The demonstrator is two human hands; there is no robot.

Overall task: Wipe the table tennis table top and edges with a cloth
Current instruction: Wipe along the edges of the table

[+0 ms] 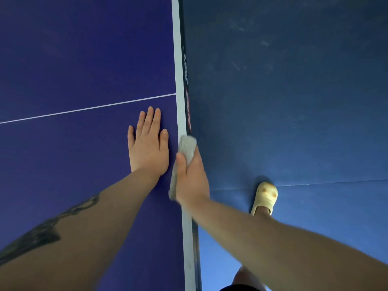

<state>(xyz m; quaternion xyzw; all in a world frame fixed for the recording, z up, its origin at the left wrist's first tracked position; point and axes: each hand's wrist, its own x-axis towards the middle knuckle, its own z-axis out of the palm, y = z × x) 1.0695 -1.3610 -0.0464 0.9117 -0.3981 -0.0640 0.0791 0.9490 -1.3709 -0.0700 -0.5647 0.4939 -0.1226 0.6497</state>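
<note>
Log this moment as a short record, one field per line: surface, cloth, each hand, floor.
surface: blue table tennis table with white edge line
cloth: grey cloth, folded over the table's edge
right hand: right hand holds the cloth against the edge
left hand: left hand flat on the top, fingers straight
floor: blue, one pale yellow shoe

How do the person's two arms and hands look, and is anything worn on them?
Both forearms are bare, with no sleeves in view. The left forearm carries a large dark tattoo. The left hand and right hand show no rings, gloves or watch.
</note>
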